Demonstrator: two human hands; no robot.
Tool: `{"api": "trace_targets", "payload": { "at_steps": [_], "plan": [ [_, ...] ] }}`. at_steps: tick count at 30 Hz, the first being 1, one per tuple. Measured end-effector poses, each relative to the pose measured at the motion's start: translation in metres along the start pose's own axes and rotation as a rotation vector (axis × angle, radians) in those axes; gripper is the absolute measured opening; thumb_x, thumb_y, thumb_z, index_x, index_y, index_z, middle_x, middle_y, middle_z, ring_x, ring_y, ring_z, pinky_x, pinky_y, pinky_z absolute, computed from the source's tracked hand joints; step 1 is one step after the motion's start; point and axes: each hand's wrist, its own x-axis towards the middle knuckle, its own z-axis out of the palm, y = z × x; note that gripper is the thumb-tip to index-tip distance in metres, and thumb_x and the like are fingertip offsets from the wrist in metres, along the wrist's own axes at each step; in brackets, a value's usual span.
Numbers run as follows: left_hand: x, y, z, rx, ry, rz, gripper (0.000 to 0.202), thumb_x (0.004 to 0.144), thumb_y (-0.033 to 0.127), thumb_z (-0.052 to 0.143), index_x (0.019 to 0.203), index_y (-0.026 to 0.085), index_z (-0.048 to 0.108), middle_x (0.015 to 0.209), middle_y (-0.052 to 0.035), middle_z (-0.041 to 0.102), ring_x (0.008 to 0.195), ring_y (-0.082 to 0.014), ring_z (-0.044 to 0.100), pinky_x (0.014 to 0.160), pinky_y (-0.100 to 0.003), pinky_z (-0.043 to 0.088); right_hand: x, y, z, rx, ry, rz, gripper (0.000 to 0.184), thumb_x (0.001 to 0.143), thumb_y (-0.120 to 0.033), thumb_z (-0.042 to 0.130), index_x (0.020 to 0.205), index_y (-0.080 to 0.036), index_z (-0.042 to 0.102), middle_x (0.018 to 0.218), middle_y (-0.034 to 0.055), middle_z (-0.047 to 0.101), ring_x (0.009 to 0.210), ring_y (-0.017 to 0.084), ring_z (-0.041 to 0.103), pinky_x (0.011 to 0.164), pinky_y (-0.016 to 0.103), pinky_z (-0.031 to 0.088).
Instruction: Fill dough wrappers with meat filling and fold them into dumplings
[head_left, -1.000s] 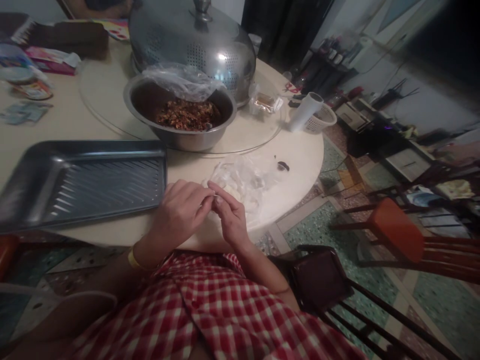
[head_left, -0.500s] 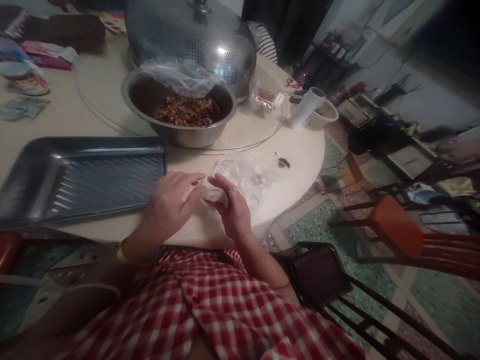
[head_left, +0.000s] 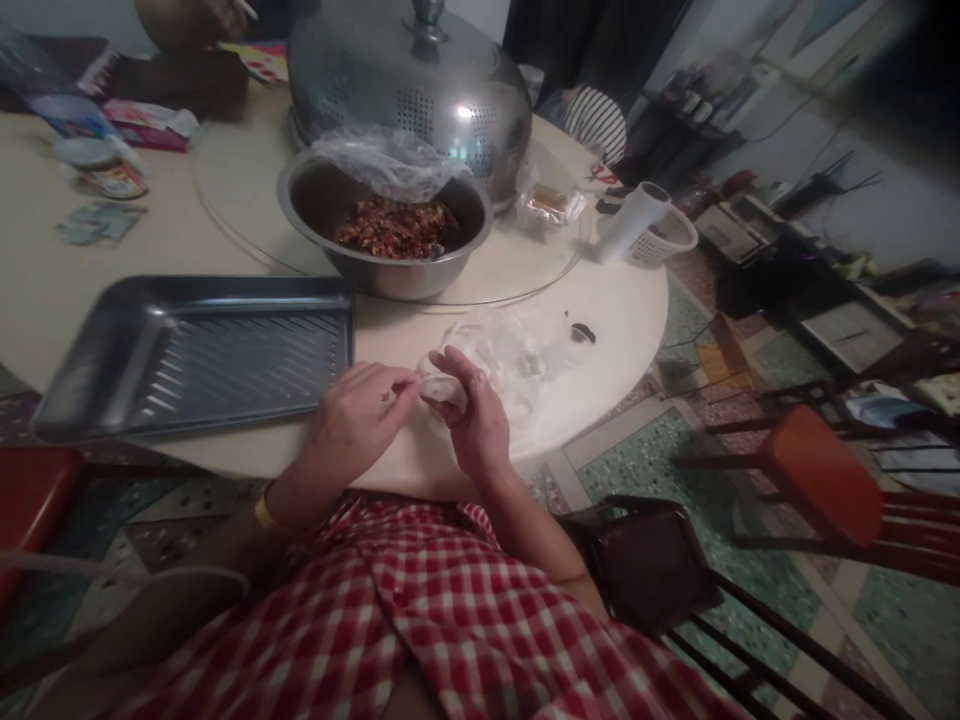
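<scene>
Near the table's front edge my left hand (head_left: pixel 358 415) and my right hand (head_left: pixel 474 420) meet, both with fingers closed on a small pale dough wrapper (head_left: pixel 441 388). Just behind them lies a crumpled clear plastic bag (head_left: pixel 517 350) with more pale wrappers in it. A steel bowl (head_left: pixel 382 275) of dark chopped filling stands beyond, partly draped with plastic film. An empty ridged metal tray (head_left: pixel 195 350) lies left of my hands.
A domed steel cover (head_left: pixel 409 80) stands behind the bowl on a round turntable (head_left: pixel 232 190). A white roll and small basket (head_left: pixel 660 235) sit at the far right edge. Another person's hand (head_left: pixel 191 15) shows at the top left. Chairs (head_left: pixel 817 480) stand right of the table.
My hands have lifted the wrapper out of the bag area and hold it between them; the camera view shifted slightly right and up.
</scene>
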Motion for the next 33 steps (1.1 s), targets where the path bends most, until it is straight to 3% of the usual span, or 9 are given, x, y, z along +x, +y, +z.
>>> {"api": "trace_targets", "payload": {
  "at_steps": [2, 8, 13, 17, 22, 27, 33],
  "plan": [
    [-0.002, -0.002, -0.001, -0.002, -0.005, -0.017, 0.017, 0.094, 0.030, 0.052, 0.095, 0.018, 0.064, 0.082, -0.0035, 0.071, 0.069, -0.0171, 0.062, 0.071, -0.030, 0.049, 0.001, 0.000, 0.000, 0.016, 0.001, -0.005, 0.042, 0.089, -0.056, 0.052, 0.118, -0.027, 0.063, 0.123, 0.0056, 0.068, 0.111, 0.021, 0.067, 0.086, 0.034, 0.059],
    [-0.003, -0.004, 0.004, 0.050, -0.062, -0.054, 0.021, 0.091, 0.024, 0.050, 0.073, 0.019, 0.058, 0.069, -0.0015, 0.064, 0.066, -0.0170, 0.059, 0.066, -0.029, 0.045, 0.002, 0.002, 0.004, 0.037, -0.005, -0.002, 0.040, 0.089, -0.053, 0.054, 0.117, -0.026, 0.063, 0.123, 0.0057, 0.069, 0.106, 0.020, 0.070, 0.084, 0.033, 0.060],
    [-0.004, -0.004, 0.000, -0.031, -0.090, -0.054, 0.022, 0.094, 0.032, 0.051, 0.085, 0.017, 0.064, 0.077, -0.0035, 0.068, 0.072, -0.0180, 0.062, 0.070, -0.030, 0.047, 0.003, 0.001, 0.004, 0.064, 0.015, -0.006, 0.036, 0.090, -0.050, 0.054, 0.115, -0.026, 0.063, 0.120, 0.0049, 0.070, 0.102, 0.019, 0.071, 0.081, 0.032, 0.060],
    [-0.021, -0.026, -0.018, 0.189, -0.165, -0.059, 0.030, 0.097, 0.038, 0.046, 0.098, 0.016, 0.066, 0.089, -0.0080, 0.071, 0.084, -0.0262, 0.063, 0.077, -0.039, 0.047, 0.004, 0.002, 0.000, 0.069, 0.030, -0.008, 0.037, 0.090, -0.051, 0.053, 0.114, -0.026, 0.065, 0.120, 0.0053, 0.069, 0.103, 0.019, 0.070, 0.084, 0.033, 0.059],
    [-0.064, -0.071, -0.050, 0.569, -0.373, -0.176, 0.034, 0.094, 0.039, 0.049, 0.108, 0.012, 0.065, 0.102, -0.0157, 0.071, 0.094, -0.0377, 0.062, 0.072, -0.046, 0.042, 0.004, 0.004, -0.005, 0.087, 0.064, -0.024, 0.030, 0.089, -0.044, 0.056, 0.111, -0.026, 0.067, 0.118, 0.0044, 0.071, 0.100, 0.018, 0.071, 0.080, 0.030, 0.058],
    [-0.090, -0.092, -0.063, 0.525, -0.400, -0.197, 0.029, 0.093, 0.024, 0.043, 0.107, 0.017, 0.068, 0.098, -0.0114, 0.072, 0.092, -0.0314, 0.064, 0.077, -0.043, 0.041, 0.004, 0.007, -0.003, 0.047, 0.056, -0.015, 0.032, 0.089, -0.045, 0.056, 0.112, -0.027, 0.067, 0.119, 0.0056, 0.070, 0.101, 0.019, 0.071, 0.080, 0.030, 0.058],
    [-0.104, -0.094, -0.064, 0.326, -0.330, -0.196, 0.032, 0.085, 0.014, 0.038, 0.089, 0.020, 0.069, 0.086, -0.0058, 0.072, 0.088, -0.0235, 0.063, 0.085, -0.041, 0.043, -0.001, 0.005, 0.001, -0.072, 0.042, -0.037, 0.045, 0.088, -0.054, 0.053, 0.119, -0.023, 0.064, 0.125, 0.0127, 0.067, 0.106, 0.023, 0.070, 0.087, 0.039, 0.058]
  ]
}}
